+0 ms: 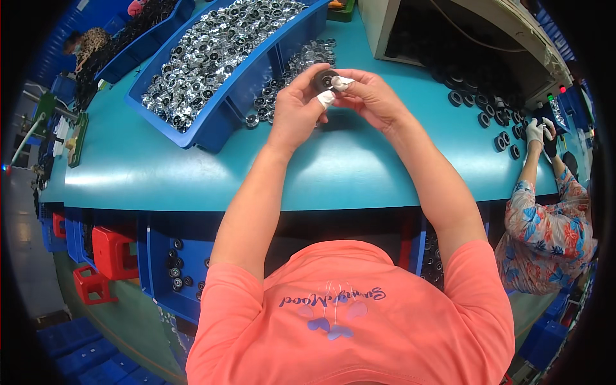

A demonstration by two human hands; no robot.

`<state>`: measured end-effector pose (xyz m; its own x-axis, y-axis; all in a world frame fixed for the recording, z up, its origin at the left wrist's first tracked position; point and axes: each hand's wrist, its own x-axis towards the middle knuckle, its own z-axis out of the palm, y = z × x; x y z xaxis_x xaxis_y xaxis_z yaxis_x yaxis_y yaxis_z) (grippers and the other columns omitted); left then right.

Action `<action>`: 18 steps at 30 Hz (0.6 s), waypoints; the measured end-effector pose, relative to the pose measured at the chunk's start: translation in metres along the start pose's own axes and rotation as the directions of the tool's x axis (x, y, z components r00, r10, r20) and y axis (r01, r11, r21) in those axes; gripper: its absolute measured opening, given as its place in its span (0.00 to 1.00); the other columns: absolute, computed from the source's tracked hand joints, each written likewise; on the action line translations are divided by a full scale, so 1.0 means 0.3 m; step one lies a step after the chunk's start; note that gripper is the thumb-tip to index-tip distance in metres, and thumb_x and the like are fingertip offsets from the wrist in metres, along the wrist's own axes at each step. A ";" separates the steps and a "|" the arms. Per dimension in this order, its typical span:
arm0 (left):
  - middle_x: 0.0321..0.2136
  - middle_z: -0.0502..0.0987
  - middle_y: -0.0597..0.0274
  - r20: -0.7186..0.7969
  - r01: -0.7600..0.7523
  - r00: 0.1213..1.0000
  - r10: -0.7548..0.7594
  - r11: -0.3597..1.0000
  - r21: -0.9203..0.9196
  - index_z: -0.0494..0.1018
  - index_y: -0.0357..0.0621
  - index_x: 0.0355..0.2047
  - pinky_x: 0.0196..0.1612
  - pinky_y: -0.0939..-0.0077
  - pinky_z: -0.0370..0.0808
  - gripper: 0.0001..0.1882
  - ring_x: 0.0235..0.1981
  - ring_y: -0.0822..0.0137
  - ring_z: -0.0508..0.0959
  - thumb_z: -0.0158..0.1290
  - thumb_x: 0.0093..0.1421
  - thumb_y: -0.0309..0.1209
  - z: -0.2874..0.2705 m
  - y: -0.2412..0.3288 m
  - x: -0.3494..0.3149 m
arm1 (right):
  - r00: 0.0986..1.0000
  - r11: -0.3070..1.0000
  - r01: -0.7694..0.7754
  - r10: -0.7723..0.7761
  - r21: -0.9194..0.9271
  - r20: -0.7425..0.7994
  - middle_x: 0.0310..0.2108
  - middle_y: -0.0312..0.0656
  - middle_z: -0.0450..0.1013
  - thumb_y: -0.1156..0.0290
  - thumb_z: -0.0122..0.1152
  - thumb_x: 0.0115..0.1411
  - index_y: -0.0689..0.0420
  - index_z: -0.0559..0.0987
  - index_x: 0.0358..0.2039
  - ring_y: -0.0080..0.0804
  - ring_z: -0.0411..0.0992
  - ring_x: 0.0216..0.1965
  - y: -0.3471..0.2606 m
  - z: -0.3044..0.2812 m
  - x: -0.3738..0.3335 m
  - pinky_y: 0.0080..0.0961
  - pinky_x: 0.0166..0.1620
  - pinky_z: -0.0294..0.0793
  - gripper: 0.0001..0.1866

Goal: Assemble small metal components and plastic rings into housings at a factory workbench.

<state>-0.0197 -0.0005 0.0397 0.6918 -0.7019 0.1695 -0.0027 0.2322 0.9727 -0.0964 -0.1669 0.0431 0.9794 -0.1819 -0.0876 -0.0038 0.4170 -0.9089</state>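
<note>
Above the teal table (353, 173), both my hands close round one small black wheel (323, 78) with a lighter centre. My left hand (294, 110) grips its left side. From the right, my right hand (377, 97) holds it too, with fingers at its rim and thumb near its centre. White coverings wrap both thumb tips. Just beyond my left hand, loose shiny silver-and-black round parts (311, 56) lie heaped beside a blue bin (215, 128), which is full of similar parts. My fingers hide some of the wheel.
At the back right stands a beige open-fronted cabinet (382, 32). Several black rings (484, 119) lie before it. A co-worker's gloved hands (536, 131) work at the far right. Below the table are a blue crate (151, 263) with wheels and a red stool (114, 253).
</note>
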 end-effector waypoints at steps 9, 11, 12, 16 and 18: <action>0.32 0.79 0.66 -0.085 0.027 0.996 -0.017 0.992 0.120 0.75 0.49 0.56 0.24 0.85 0.72 0.18 0.23 0.81 0.71 0.46 0.67 0.28 -0.014 -0.015 -0.001 | 0.993 0.949 0.115 -0.115 -0.294 0.016 0.49 0.40 0.74 0.73 0.63 0.62 0.62 0.73 0.57 0.26 0.74 0.48 0.028 0.025 0.004 0.25 0.52 0.77 0.23; 0.29 0.79 0.66 -0.096 -0.006 0.995 0.023 0.985 0.174 0.76 0.48 0.55 0.23 0.85 0.72 0.17 0.22 0.81 0.71 0.45 0.68 0.29 -0.006 -0.007 -0.008 | 0.991 0.967 0.133 -0.129 -0.219 0.033 0.50 0.43 0.74 0.75 0.63 0.59 0.63 0.72 0.57 0.28 0.74 0.48 0.027 0.035 0.004 0.26 0.52 0.76 0.25; 0.29 0.79 0.66 -0.098 -0.021 0.994 0.039 0.983 0.180 0.76 0.48 0.54 0.22 0.85 0.71 0.17 0.22 0.81 0.71 0.46 0.68 0.28 0.006 0.013 -0.015 | 0.992 0.979 0.123 -0.120 -0.160 0.028 0.49 0.44 0.74 0.77 0.63 0.58 0.64 0.72 0.57 0.29 0.74 0.48 0.025 0.032 0.009 0.26 0.51 0.76 0.25; 0.30 0.78 0.67 -0.133 -0.037 0.990 0.054 0.991 0.128 0.77 0.44 0.49 0.24 0.85 0.71 0.13 0.24 0.81 0.71 0.46 0.70 0.30 0.008 0.018 -0.020 | 0.985 0.966 0.169 -0.174 -0.194 -0.010 0.48 0.46 0.75 0.79 0.63 0.56 0.65 0.73 0.55 0.31 0.75 0.47 0.029 0.048 0.001 0.27 0.51 0.76 0.25; 0.28 0.78 0.67 -0.163 -0.011 0.986 0.020 0.998 0.058 0.78 0.44 0.44 0.24 0.85 0.71 0.11 0.24 0.80 0.71 0.46 0.70 0.32 -0.004 -0.015 -0.002 | 0.961 0.920 0.246 -0.273 -0.304 -0.051 0.47 0.47 0.76 0.78 0.63 0.56 0.65 0.74 0.54 0.31 0.75 0.47 0.015 0.075 -0.013 0.27 0.50 0.77 0.24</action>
<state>-0.0193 -0.0004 0.0350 0.8000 -0.5779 0.1612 -0.0524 0.2004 0.9783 -0.0957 -0.1443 0.0485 0.9316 -0.3340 0.1433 0.1756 0.0683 -0.9821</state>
